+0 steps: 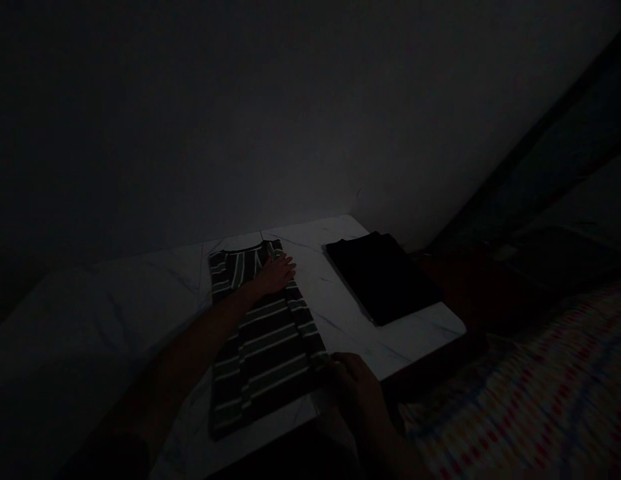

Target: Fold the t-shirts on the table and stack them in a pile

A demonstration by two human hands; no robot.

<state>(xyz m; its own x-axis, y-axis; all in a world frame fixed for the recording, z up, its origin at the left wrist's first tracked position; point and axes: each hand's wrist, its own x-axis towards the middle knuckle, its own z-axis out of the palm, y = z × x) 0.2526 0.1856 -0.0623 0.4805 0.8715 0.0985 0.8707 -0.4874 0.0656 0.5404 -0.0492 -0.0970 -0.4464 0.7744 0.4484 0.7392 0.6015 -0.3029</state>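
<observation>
A striped shirt [270, 337], dark with grey and pale bands, lies on the white marble-patterned table [340, 333]. Its sides are folded in lengthwise and the neckline points away from me. My left hand [276, 275] rests on the shirt's upper right part beside the neckline, its fingers stretched out. At the near right corner of the shirt, my right hand [355, 383] has its fingers curled on the cloth edge and seems to pinch it; deep shadow hides the fingertips in part.
A folded black cloth [383, 277] lies on the right part of the table. Behind the table rises a plain wall [240, 133]. Close to the table's right front edge is a colourful patterned fabric [530, 393]. The room is very dark.
</observation>
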